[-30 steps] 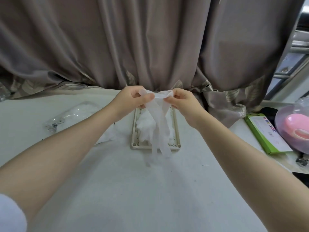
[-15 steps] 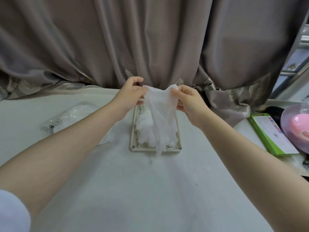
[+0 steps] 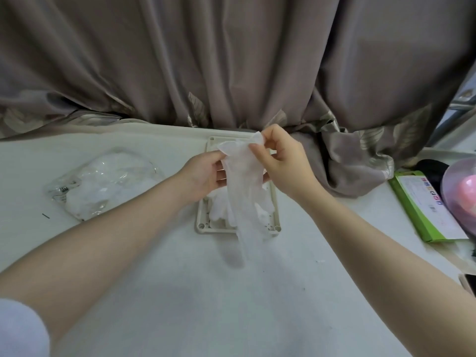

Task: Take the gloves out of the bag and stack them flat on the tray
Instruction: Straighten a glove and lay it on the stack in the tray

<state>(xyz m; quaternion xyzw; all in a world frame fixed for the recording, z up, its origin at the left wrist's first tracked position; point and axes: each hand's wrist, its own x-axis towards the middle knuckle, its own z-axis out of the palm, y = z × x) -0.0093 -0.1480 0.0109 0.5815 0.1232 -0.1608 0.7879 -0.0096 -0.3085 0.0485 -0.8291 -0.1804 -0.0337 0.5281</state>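
The right hand [image 3: 284, 168] pinches the cuff of a thin white glove [image 3: 243, 188] between thumb and forefinger; the left hand [image 3: 206, 173] grips its edge beside it. The glove hangs limp over the beige tray [image 3: 276, 210], where other gloves [image 3: 220, 210] lie. The clear bag [image 3: 103, 186] rests well left on the white table [image 3: 180, 292].

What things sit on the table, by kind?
Bag: 1
Tray: 1
Green box: 1
Pink domed container: 1
Held glove, above the tray: 1
Gloves piled on tray: too blurred to count
Total countable: 5
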